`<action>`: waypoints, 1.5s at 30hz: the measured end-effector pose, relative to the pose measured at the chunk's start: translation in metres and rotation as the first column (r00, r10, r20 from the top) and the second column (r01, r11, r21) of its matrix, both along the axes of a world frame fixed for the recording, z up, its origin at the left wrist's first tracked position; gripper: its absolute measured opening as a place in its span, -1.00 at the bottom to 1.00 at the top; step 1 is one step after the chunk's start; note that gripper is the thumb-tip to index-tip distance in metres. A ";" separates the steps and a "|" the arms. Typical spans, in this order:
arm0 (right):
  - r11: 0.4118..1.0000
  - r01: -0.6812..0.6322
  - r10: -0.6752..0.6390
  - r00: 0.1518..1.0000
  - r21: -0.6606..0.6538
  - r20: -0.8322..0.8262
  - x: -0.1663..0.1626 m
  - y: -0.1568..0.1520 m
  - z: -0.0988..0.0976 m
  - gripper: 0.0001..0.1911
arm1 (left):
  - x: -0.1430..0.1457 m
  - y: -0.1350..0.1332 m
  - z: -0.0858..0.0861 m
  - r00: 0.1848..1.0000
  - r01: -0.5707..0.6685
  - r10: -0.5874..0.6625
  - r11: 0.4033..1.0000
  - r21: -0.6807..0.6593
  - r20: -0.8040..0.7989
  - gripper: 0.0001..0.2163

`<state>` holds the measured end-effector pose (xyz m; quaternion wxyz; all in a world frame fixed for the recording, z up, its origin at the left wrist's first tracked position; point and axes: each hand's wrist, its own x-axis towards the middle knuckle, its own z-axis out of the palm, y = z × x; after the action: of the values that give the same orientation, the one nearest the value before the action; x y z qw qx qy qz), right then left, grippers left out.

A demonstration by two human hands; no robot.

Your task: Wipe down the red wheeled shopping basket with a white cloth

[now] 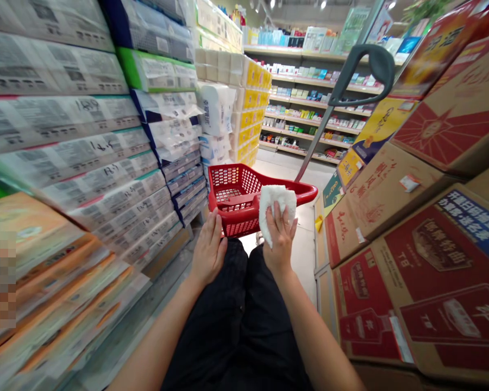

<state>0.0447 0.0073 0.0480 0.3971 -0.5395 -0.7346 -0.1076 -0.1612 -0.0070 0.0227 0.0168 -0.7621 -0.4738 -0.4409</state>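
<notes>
In front of my knees stands a red plastic shopping basket (238,202) with perforated walls and a long grey pull handle (334,100) rising to the upper right. My left hand (209,248) has its fingers stretched out together, lying against the basket's near left corner. A folded white cloth (271,198) covers part of the basket's near right rim. My right hand (280,239) presses on this cloth with fingers spread over it, holding it against the basket. The basket's inside shows nothing but its perforated floor and walls.
Tall stacks of wrapped packs (118,174) rise close on my left, with orange-edged boxes (65,293) nearer. Large red and brown cartons (432,260) line the right side. Beyond the basket, pale floor (283,163) leads to shelves of small goods (309,89).
</notes>
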 end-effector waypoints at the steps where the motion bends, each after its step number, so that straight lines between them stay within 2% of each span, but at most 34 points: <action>1: 1.000 -0.022 0.022 1.000 -0.002 -0.001 -0.011 -0.003 0.001 -0.26 | 0.000 0.000 -0.001 1.000 -0.002 0.002 1.000 0.005 0.000 -0.40; 6: 0.986 -0.165 0.166 0.985 -0.030 0.036 -0.064 -0.020 0.009 -0.30 | -0.003 0.002 -0.004 1.000 0.012 -0.011 1.000 0.027 -0.016 -0.41; 9: 0.972 -0.227 0.231 0.969 -0.054 0.091 -0.073 -0.022 0.012 -0.30 | -0.006 0.001 -0.003 0.999 0.028 -0.027 0.999 0.034 -0.030 -0.43; 14: 0.969 -0.246 0.243 0.955 -0.005 0.170 -0.036 -0.013 0.006 -0.31 | -0.005 -0.001 0.000 0.999 -0.017 0.016 1.000 -0.003 -0.043 -0.42; 19: 0.996 -0.088 0.086 0.991 0.015 0.107 0.016 0.000 -0.001 -0.25 | -0.002 -0.001 0.001 1.000 -0.010 0.010 1.000 -0.001 -0.018 -0.42; 22: 1.000 -0.019 0.019 0.999 0.011 0.033 0.021 0.001 -0.002 -0.22 | -0.001 0.000 0.001 1.000 -0.004 0.004 1.000 -0.007 -0.002 -0.41; 25: 1.000 -0.013 0.013 1.000 0.000 -0.024 0.000 -0.004 -0.004 -0.21 | 0.001 0.000 0.000 1.000 -0.012 0.012 1.000 -0.001 0.002 -0.41; 30: 0.989 -0.145 0.145 0.989 0.002 0.019 -0.056 -0.021 -0.003 -0.27 | -0.002 0.001 -0.004 1.000 -0.010 0.011 0.999 0.030 -0.026 -0.41; 34: 0.973 -0.229 0.229 0.969 -0.011 0.092 -0.070 -0.025 -0.001 -0.33 | -0.006 0.001 -0.004 0.998 0.007 -0.004 0.999 0.053 -0.061 -0.42; 38: 0.973 -0.230 0.223 0.963 0.030 0.152 -0.042 -0.017 -0.005 -0.31 | -0.005 0.000 -0.001 0.998 -0.021 0.022 1.000 0.016 -0.060 -0.41; 42: 0.993 -0.110 0.105 0.986 0.037 0.127 0.002 -0.003 -0.009 -0.24 | -0.005 0.002 -0.001 0.997 -0.034 0.035 0.999 0.020 -0.065 -0.40; 45: 0.999 -0.039 0.037 0.997 0.029 0.069 0.022 0.004 -0.010 -0.20 | -0.006 0.003 -0.001 0.996 -0.038 0.041 0.999 0.036 -0.083 -0.39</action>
<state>0.0668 0.0116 0.0380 0.3817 -0.5153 -0.7563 -0.1297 -0.1671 -0.0038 0.0213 0.0583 -0.7699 -0.4802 -0.4162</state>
